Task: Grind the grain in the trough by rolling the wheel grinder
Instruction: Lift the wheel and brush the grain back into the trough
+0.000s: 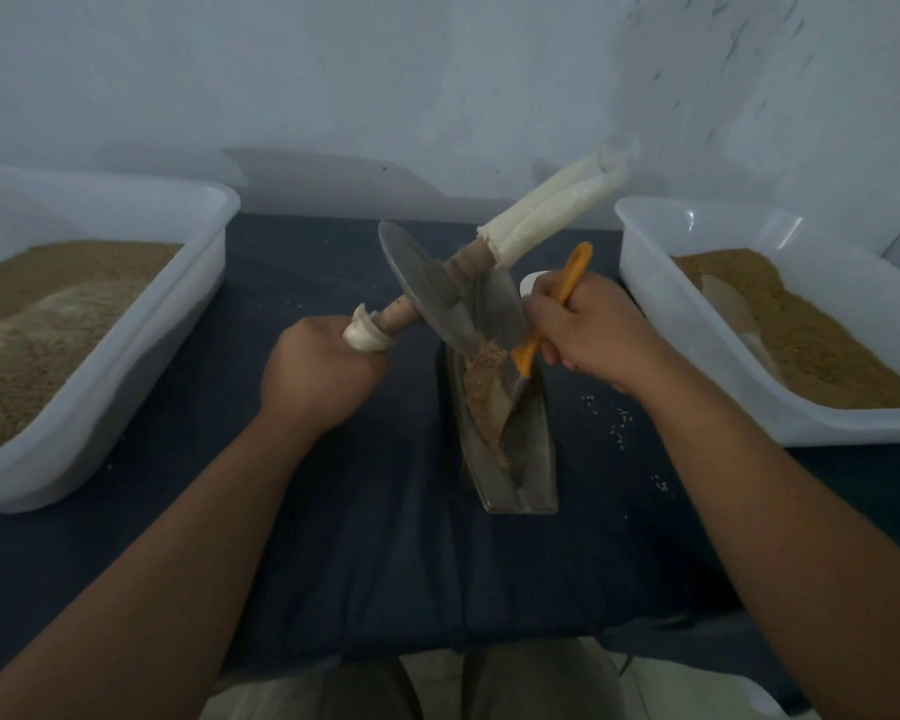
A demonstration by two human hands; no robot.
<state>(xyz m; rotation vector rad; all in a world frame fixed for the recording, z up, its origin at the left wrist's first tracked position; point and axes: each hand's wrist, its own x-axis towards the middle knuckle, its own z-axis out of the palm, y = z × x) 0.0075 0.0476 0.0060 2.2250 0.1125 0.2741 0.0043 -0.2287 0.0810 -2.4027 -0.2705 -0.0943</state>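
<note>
Two hands work one wheel grinder (427,288), its disc tilted over the far end of a single metal trough (531,439) at the centre of a dark-covered counter (333,511).

The left hand (315,371) curls round the grinder's near, white-wrapped handle at 9 o'clock of the trough; the second handle juts free toward 1 o'clock. The right hand (588,330) grips one orange-handled tool (575,270) against the disc's lower edge, its working end too dim to make out. A strip of grain (481,387) lies along the trough's channel. Two clear tubs of grain flank it, the left tub (198,262) at 9 o'clock and the right tub (640,262) at 3 o'clock, both cut off by the frame. A few loose kernels (619,423) dot the counter at 3 o'clock.
</note>
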